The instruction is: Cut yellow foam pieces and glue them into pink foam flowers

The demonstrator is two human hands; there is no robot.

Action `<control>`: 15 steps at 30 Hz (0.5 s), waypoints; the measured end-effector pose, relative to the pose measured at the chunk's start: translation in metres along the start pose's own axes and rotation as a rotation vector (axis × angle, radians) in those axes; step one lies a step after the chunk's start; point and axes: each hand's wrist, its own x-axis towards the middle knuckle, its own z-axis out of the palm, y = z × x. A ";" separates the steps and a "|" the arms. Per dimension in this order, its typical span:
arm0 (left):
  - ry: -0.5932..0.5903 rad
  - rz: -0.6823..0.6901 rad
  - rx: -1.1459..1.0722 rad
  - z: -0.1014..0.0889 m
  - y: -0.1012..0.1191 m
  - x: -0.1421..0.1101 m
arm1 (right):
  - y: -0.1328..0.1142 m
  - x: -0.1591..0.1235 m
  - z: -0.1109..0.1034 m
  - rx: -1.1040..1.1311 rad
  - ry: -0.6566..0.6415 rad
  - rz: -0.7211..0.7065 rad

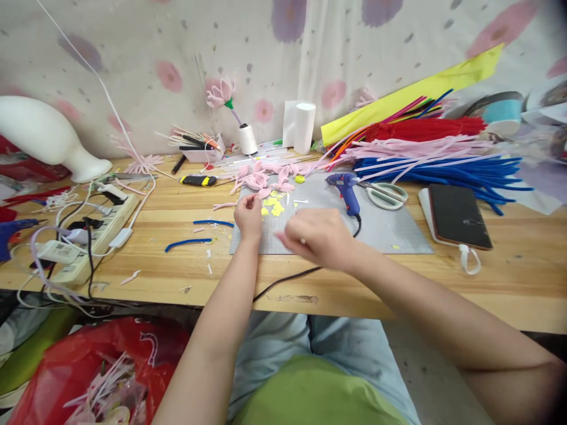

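In the head view, a person's two bare hands are over a worktop [381,301], both at the near side of a grey mat [390,231]. The left hand [248,219] is at the mat's left edge, its fingers curled in with the tips drawn together; whether they have hold of anything cannot be told. Just beyond them lie soft pink pieces [257,179], heaped at the mat's far left corner and spilling past its edge, with yellow scraps [275,208] just to the right of the hand.

The right hand [321,237] is over the middle of the mat, blurred, its fingers folded inward; how tightly they close, and on what, cannot be told. Beyond it a purple glue gun [348,192] lies on the mat, its black cord running back under the forearm, with a pair of scissors [387,196] just to its right. Further right a phone [458,215] leans on a white stand.

Two blue strips [188,243] lie on the wood left of the left hand, near a yellow and black knife [198,180]. Behind the mat, a pink flower [221,94] stands in a white spool [247,139]. Bundles of blue stems [447,177] and red stems [425,128] fill the far right.
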 end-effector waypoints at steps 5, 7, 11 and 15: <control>0.058 -0.067 -0.064 -0.001 -0.001 0.007 | 0.065 0.027 0.040 0.090 -0.193 0.565; 0.059 -0.086 -0.080 -0.001 -0.001 0.007 | 0.082 0.026 0.055 0.082 -0.212 0.640; 0.030 -0.072 -0.078 0.001 -0.002 0.006 | 0.094 0.029 0.074 0.094 -0.220 0.658; -0.020 -0.013 -0.035 0.002 -0.005 0.003 | 0.092 0.037 0.084 0.072 -0.206 0.639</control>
